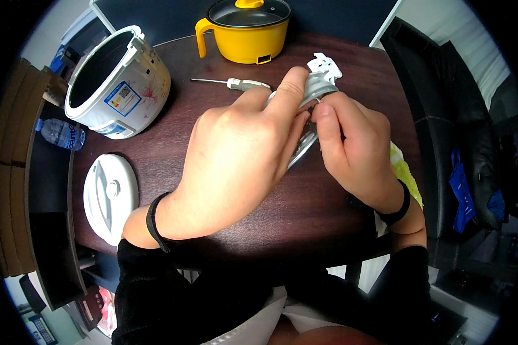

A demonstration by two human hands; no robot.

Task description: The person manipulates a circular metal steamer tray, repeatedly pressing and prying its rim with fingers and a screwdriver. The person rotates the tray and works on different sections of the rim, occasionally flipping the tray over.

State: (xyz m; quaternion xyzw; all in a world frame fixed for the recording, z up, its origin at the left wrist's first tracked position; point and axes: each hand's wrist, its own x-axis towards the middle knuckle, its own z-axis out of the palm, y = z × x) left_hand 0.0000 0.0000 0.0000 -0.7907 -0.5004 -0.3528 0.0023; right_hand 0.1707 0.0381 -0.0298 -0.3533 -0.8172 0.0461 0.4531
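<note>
Over the middle of the table, my left hand is closed round a pale grey plastic piece with a curved rim, its fingers hiding much of it. My right hand pinches beside that rim, thumb against forefinger, where a thin light-coloured bit shows at the fingertips, too small to name. Beneath the two hands, part of a shiny curved metal piece is visible. Just beyond the fingers sits a white plastic bracket with holes. A screwdriver with a pale handle lies past my left hand.
At the left stand a white rice cooker body, its top uncovered, and a white oval lid. A yellow pot with a glass lid is at the back. A yellow-green cloth lies by my right wrist; a water bottle is far left.
</note>
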